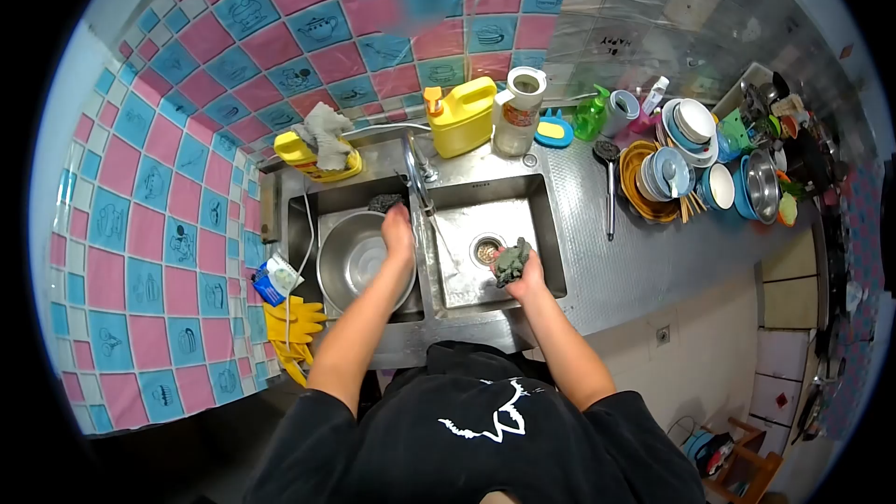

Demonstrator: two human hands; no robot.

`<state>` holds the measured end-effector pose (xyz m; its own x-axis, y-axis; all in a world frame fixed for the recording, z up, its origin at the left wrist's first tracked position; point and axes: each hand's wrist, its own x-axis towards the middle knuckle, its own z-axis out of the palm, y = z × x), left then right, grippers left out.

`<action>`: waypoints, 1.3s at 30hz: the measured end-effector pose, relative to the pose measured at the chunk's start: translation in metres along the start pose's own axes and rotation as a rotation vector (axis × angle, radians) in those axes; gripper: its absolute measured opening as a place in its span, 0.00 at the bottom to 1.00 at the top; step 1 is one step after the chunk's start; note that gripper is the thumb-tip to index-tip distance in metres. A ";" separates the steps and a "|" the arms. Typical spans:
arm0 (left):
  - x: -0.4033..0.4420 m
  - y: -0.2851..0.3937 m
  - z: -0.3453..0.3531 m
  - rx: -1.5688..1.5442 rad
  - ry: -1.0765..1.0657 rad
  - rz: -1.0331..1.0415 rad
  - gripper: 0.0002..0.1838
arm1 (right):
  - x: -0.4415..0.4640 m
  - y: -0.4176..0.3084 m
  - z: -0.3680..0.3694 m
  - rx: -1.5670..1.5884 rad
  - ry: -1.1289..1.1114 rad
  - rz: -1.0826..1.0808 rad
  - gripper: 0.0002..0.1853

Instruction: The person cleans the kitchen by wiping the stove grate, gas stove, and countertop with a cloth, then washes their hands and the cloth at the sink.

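My right hand (pixel 530 274) is closed round a crumpled grey-green rag (pixel 512 263) above the right sink basin (pixel 457 291), near the drain (pixel 487 249). My left hand (pixel 399 229) reaches over the back right rim of a round metal bowl (pixel 359 266) in the left basin (pixel 303 208). A dark, rough-looking scrubber or cloth (pixel 385 203) lies right at its fingertips. The fingers are foreshortened, and whether they grip it does not show. Between the basins stands the metal faucet (pixel 420 182), just beside my left hand.
Behind the sink stand yellow jugs (pixel 464 119), one draped with a grey cloth (pixel 324 133), and a clear pitcher (pixel 518 112). Yellow gloves (pixel 294 327) hang at left. Stacked bowls (pixel 667 173), a long-handled brush (pixel 610 189) and a green pump bottle (pixel 591 114) occupy the right counter.
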<state>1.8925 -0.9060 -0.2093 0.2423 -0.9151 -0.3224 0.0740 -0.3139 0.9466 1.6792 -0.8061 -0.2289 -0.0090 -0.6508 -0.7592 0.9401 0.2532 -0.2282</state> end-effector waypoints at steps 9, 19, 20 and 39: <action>0.084 0.022 0.011 -0.085 -0.287 0.035 0.24 | -0.026 -0.008 0.022 0.051 -0.086 -0.038 0.31; -0.114 0.045 0.070 -0.570 -0.334 -0.984 0.22 | -0.053 0.042 0.051 -0.945 -0.078 -0.896 0.14; -0.118 0.044 0.078 -0.564 -0.343 -0.986 0.22 | -0.046 0.024 0.058 -0.940 -0.071 -0.903 0.14; -0.117 0.094 0.079 -0.431 -0.463 -0.571 0.26 | -0.064 0.019 0.081 -0.985 -0.351 -0.857 0.29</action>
<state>1.7943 -0.8480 -0.0835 -0.3574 -0.6862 -0.6336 0.4490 -0.7211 0.5277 1.7247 -0.8174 -0.1353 -0.2383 -0.9712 0.0018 0.0490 -0.0139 -0.9987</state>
